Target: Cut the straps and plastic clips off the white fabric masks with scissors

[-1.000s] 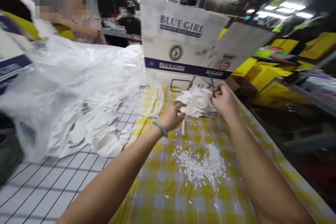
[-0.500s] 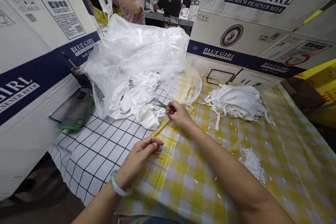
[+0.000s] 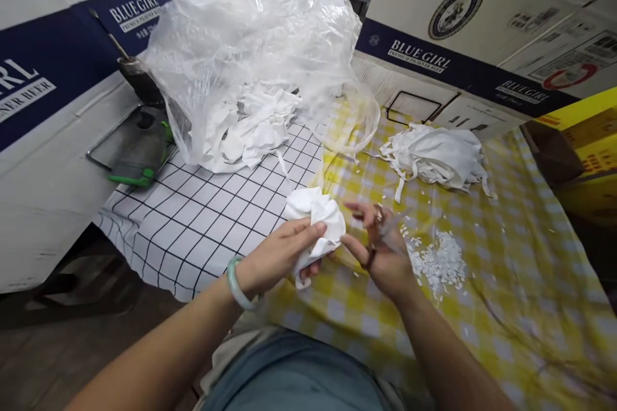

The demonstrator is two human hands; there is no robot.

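Observation:
My left hand (image 3: 282,250), with a pale green bangle at its wrist, is closed on a folded white cloth piece (image 3: 332,218) with a thin strap hanging below. Just to the right, my right hand (image 3: 393,273) has a small pair of scissors (image 3: 394,236) hooked on its fingers. The blades are blurred and point away from the cloth. Its fingertips come close to the cloth edge; whether they touch it I cannot tell. Beyond lies a heap of similar white cloth pieces (image 3: 263,119), spilling from a clear plastic bag (image 3: 270,26).
A second white cloth pile (image 3: 434,154) lies at the right, with small white scraps (image 3: 441,263) nearer me on the yellow checked tablecloth (image 3: 525,225). Cardboard cartons stand left (image 3: 58,135) and right (image 3: 482,32). A green-edged dark tray (image 3: 139,148) sits at the left edge.
My left hand has taken hold of a white cloth piece, now nearer me. My right hand has drawn back from the heap with the scissors, their blades swung rightward. The view has tilted down.

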